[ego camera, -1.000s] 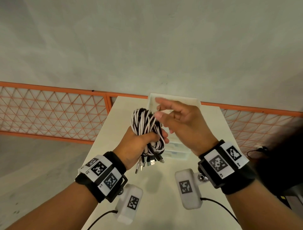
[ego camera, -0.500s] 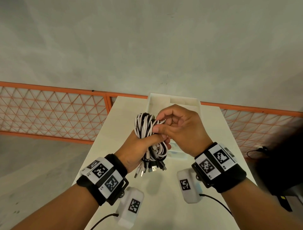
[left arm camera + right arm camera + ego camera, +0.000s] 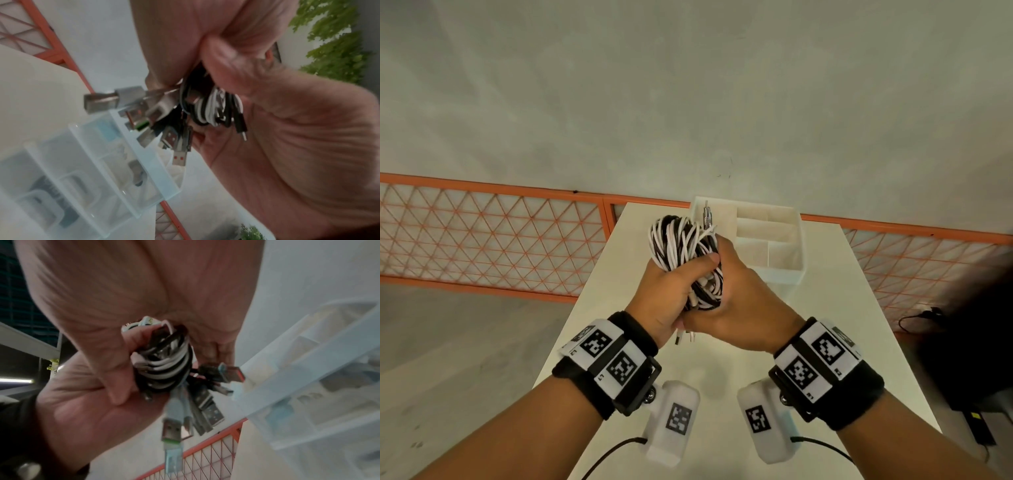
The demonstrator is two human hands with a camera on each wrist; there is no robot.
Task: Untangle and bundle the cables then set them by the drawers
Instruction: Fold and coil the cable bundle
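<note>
A coiled bundle of black and white cables [image 3: 681, 246] is held in the air above the white table [image 3: 599, 274]. My left hand [image 3: 671, 287] grips the bundle's middle, thumb across the strands. My right hand [image 3: 736, 301] wraps round the bundle from the right and below. A metal jack plug [image 3: 706, 216] sticks up from the top. Several USB plugs [image 3: 164, 129] hang out under the hands, with the same plugs [image 3: 195, 410] showing in the right wrist view. The translucent drawer unit [image 3: 774, 240] stands just behind the hands at the table's far side.
An orange mesh fence [image 3: 482, 240] runs behind the table against a grey wall. Dark equipment with a black cable [image 3: 921, 318] sits right of the table. In the left wrist view the drawers [image 3: 82, 178] hold small items.
My right hand came down from the top of the bundle and closed round its right side. Both hands with the bundle shifted slightly forward; the jack plug now stands free on top.
</note>
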